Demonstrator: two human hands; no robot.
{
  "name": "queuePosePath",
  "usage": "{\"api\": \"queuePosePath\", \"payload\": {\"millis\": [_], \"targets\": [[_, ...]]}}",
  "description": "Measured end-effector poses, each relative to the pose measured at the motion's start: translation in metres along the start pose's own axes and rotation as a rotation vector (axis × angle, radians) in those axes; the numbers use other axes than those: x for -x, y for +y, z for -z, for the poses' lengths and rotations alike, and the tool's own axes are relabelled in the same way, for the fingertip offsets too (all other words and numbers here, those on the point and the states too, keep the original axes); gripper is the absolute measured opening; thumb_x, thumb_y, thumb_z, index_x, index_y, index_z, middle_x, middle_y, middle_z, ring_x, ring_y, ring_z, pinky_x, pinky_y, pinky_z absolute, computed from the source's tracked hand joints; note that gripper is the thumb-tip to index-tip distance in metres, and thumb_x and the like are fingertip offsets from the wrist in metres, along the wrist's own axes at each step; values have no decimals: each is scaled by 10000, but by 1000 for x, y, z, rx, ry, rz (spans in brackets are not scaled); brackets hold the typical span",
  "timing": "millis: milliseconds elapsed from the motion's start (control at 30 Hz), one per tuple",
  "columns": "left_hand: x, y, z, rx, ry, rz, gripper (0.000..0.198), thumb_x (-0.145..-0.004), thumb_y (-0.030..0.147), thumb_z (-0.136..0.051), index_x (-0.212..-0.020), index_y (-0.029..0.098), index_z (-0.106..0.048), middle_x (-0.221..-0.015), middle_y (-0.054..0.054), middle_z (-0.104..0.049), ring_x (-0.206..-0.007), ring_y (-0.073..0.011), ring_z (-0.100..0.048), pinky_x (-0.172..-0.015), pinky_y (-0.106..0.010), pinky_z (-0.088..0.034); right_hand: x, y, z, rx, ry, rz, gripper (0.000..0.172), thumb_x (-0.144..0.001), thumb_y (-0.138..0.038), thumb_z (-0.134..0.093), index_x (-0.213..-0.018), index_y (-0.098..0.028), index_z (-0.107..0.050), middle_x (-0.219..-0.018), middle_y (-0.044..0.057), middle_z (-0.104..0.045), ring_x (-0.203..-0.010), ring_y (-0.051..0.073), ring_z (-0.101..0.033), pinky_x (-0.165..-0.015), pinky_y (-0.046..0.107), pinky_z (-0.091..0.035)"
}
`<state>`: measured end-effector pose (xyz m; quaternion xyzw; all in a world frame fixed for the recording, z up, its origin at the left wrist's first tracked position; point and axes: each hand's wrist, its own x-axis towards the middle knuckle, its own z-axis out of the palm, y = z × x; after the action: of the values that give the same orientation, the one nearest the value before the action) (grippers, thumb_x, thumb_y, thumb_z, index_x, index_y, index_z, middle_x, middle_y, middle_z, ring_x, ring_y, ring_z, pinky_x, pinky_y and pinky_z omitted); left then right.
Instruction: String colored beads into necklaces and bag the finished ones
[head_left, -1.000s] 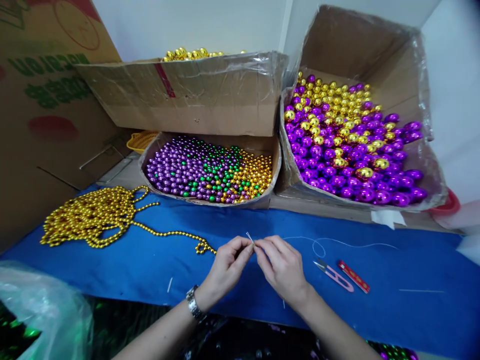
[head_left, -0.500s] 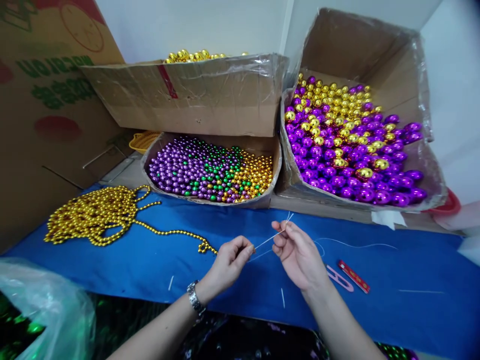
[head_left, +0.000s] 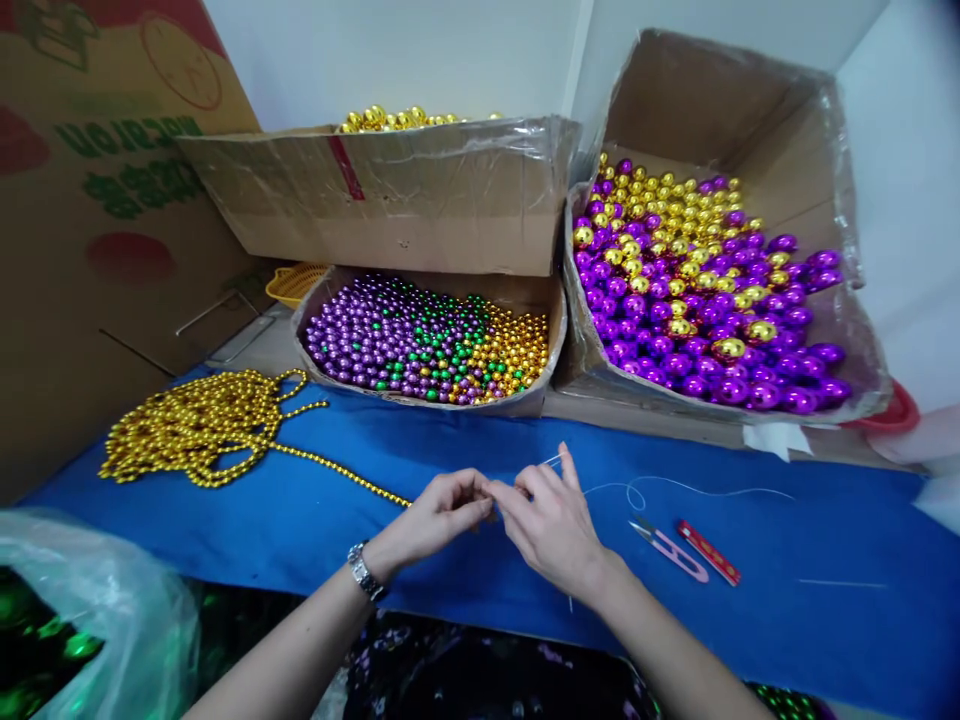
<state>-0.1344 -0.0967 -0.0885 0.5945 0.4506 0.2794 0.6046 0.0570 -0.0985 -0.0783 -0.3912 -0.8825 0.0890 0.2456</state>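
Observation:
My left hand [head_left: 442, 510] is closed, with a string of small gold beads [head_left: 345, 467] running straight into it from the left. My right hand [head_left: 551, 525] meets it, thumb and fingers pinched against the left fingertips, one finger raised. A thin white thread [head_left: 553, 460] shows by that raised finger. What lies between the fingertips is hidden. Beyond the right hand, a clear line [head_left: 697, 487] curls over the blue cloth [head_left: 787, 530]. Pink-handled thread snips [head_left: 679, 556] and a red box-cutter-like piece [head_left: 709, 552] lie right of the hand.
Gold bead strands [head_left: 187, 425] are heaped at left. Behind stand a carton of small purple, green and gold beads [head_left: 427, 345] and a carton of larger purple and gold balls [head_left: 697, 290]. A plastic bag [head_left: 142, 610] hangs at front left; a yellow basket [head_left: 292, 285] sits behind.
My right hand has come down and left, from holding the thread up and apart to touching my left fingertips. The left hand shifted slightly left; the gold strand's end straightened.

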Motion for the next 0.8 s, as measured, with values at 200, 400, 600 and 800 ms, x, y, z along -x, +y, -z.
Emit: {"api": "queuePosePath", "payload": {"millis": [200,400,600,800], "targets": [[5,8,5,-12,-47,38,241,-812,330,-580,-941,127,-596,-783,-36,-636,-677,-128,-540,-632,-238,-416,0,3,-7,227,11,-12,174,-869,-315,-556,-1010,-279,-652,-784,25,-504,-777,187,-460,-1033,643,-140],[33,16,35,-387,-31,-16,231,-832,349,-548,-932,156,-627,-712,-24,-643,-597,-125,-531,-540,-203,-379,20,14,4,309,4,56,144,-877,-296,-525,-927,-282,-659,-780,38,-506,-759,194,-472,-982,688,-151],[74,25,86,-667,-17,-40,208,-849,342,-532,-904,199,-674,-752,-24,-678,-632,-140,-581,-574,-192,-399,69,69,24,378,84,170,238,-871,-404,-451,-892,-304,-666,-788,65,-534,-678,211,-501,-942,695,-179],[98,0,109,-652,-79,102,236,-851,365,-523,-889,195,-682,-777,-11,-674,-667,-141,-581,-618,-170,-410,106,53,20,352,-19,-123,174,-851,-353,-527,-832,-278,-683,-799,48,-532,-760,214,-524,-956,635,-216]]}}
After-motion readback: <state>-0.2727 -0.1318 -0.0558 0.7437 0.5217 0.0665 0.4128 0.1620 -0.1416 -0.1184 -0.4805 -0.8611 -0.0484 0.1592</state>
